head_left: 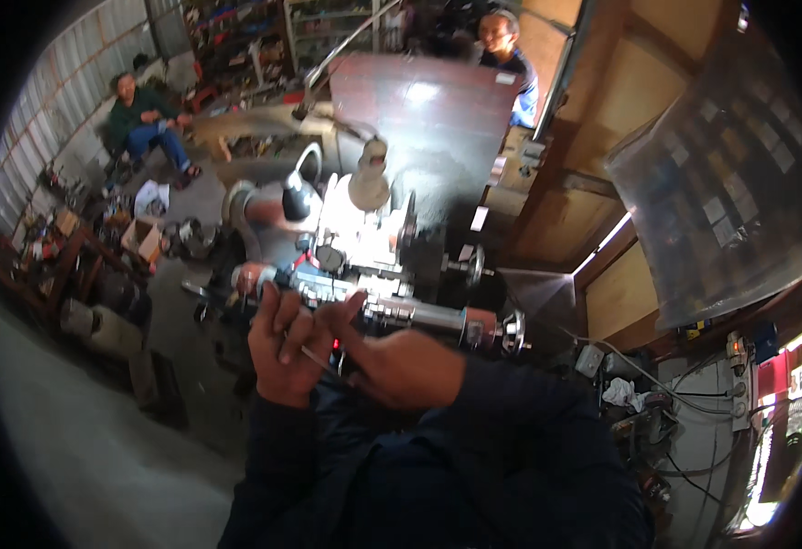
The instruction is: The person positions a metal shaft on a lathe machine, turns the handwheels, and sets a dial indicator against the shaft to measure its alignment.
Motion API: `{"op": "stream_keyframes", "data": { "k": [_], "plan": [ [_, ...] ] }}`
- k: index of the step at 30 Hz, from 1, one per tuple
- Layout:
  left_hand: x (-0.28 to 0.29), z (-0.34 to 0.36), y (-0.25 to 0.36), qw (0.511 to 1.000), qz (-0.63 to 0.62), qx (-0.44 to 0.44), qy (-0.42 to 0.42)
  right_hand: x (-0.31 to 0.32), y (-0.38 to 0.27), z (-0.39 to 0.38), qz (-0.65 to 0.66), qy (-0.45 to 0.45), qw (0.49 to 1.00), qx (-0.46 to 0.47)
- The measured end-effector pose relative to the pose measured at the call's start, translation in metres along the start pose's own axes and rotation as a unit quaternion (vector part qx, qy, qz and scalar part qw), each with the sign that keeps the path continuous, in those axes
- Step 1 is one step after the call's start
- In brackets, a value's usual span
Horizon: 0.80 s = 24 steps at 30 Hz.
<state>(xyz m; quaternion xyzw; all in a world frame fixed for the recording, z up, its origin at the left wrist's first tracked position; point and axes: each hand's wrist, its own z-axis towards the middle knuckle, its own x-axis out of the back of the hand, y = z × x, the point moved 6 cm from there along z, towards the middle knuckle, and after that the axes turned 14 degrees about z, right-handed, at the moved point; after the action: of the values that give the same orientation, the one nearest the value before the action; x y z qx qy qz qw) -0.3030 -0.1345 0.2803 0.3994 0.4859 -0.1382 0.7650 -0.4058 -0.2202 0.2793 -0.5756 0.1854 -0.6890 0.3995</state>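
In the head view, the thin rod (pixel 315 356) is at lower centre, between the left hand (pixel 284 346) and right hand (pixel 399 364). Fingers are bent; whether they grasp, I cannot tell. It seems light, stiff, best held mid-length. The machine (pixel 424 313) edges close above; the floor (pixel 90 430), lower left, gives room.
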Motion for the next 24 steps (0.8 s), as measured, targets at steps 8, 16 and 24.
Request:
{"op": "stream_keyframes", "data": {
  "k": [8, 16, 24],
  "plan": [
    [0.005, 0.005, 0.002, 1.0, -0.004, 0.013, 0.006, 0.076, -0.091, -0.042, -0.075, 0.177, 0.973, 0.129],
    [0.011, -0.001, -0.007, 0.997, 0.017, 0.044, 0.053, 0.025, -0.028, -0.005, -0.105, 0.113, 0.98, 0.124],
    [0.053, -0.035, -0.012, 0.995, 0.027, 0.092, 0.003, -0.037, 0.037, 0.018, -0.102, 0.126, 0.982, 0.101]
  ]
}}
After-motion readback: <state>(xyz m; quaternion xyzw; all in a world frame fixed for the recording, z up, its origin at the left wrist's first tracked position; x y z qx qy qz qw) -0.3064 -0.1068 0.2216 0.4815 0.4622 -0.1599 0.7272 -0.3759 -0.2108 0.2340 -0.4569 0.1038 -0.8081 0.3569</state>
